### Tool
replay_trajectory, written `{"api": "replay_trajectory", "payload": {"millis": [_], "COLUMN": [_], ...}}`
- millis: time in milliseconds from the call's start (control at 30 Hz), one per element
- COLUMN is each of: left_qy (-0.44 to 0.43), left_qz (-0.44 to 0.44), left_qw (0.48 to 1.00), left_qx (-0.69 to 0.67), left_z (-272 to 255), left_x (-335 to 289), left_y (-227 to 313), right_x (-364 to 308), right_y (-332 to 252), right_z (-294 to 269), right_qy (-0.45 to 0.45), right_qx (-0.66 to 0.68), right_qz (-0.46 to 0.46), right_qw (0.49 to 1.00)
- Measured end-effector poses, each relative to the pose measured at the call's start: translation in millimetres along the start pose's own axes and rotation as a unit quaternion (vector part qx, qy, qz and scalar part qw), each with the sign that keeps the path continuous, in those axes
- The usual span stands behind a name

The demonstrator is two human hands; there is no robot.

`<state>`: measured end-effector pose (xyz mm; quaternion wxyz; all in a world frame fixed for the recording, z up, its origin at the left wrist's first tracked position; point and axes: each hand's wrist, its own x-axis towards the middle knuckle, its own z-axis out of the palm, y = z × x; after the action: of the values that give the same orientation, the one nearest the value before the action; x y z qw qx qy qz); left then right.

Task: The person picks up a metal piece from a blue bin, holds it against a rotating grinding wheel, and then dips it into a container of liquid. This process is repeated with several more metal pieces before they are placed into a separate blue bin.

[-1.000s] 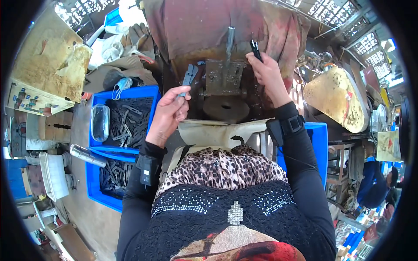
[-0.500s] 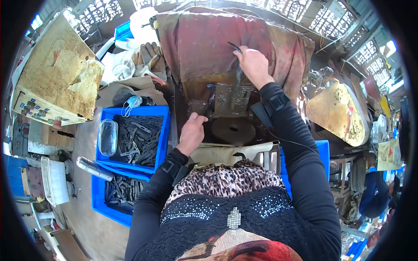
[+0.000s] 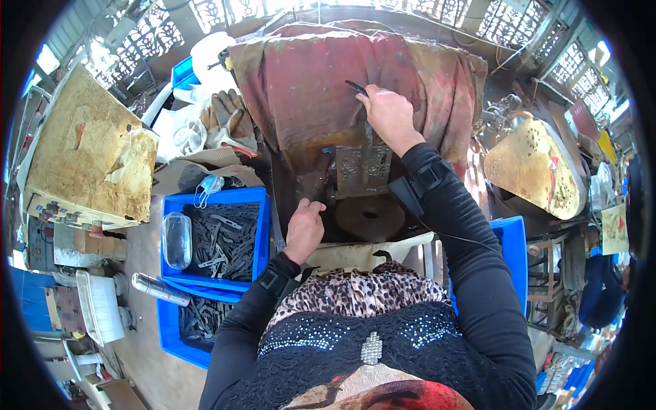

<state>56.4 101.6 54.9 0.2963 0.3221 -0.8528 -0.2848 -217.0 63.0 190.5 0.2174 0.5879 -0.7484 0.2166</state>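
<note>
Pinching a slim, dark, narrow piece point(image 3: 356, 87) in my R hand point(image 3: 391, 117), fingers closed on it, tip poking out up-left of them, in front of the draped, faded red-brown cloth point(image 3: 314, 82); material's too small to tell. My L hand point(image 3: 305, 229) is lower & left, fingers curled; can't tell if they grip anything. Just R of those: a flat, round, grey-brown disc w/ a centre hole point(image 3: 355, 223). Well L of them, a blue rectangular plastic bin point(image 3: 264, 232) of dark, flat strips point(image 3: 219, 246). Prob. a mid-handling step; next move calls for a steady R pinch, I'd say, & L knuckles clear of the disc.
</note>
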Motion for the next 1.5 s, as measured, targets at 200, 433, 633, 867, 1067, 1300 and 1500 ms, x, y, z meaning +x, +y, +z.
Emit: {"api": "replay_trajectory", "payload": {"millis": [200, 433, 633, 867, 1067, 1300, 1500], "left_qy": [0.009, -0.008, 0.006, 0.014, 0.011, 0.007, 0.013], "left_qz": [-0.007, -0.028, -0.019, -0.009, -0.038, -0.072, -0.099], "left_qw": [1.0, 0.997, 0.996, 0.995, 0.995, 0.993, 0.991], "left_qx": [0.007, 0.071, 0.085, 0.097, 0.097, 0.097, 0.089], "left_z": [-6, 2, 3, 7, 2, 2, 5], "left_x": [2, -2, -13, -10, -10, -8, -9], "left_y": [2, -1, -9, -16, -5, -5, -11], "right_x": [4, 0, -10, -8, -9, -5, -4], "right_y": [-5, -1, -13, -20, -22, -25, -24], "right_z": [-4, 2, 0, -2, -8, -12, -12], "right_qy": [0.007, 0.02, 0.041, 0.038, 0.021, -0.016, -0.031], "right_qx": [0.019, 0.023, 0.027, 0.022, 0.036, 0.03, 0.029], "right_qz": [0.003, 0.022, 0.03, 0.065, 0.071, 0.094, 0.098], "right_qw": [1.0, 0.999, 0.998, 0.997, 0.997, 0.995, 0.994]}}
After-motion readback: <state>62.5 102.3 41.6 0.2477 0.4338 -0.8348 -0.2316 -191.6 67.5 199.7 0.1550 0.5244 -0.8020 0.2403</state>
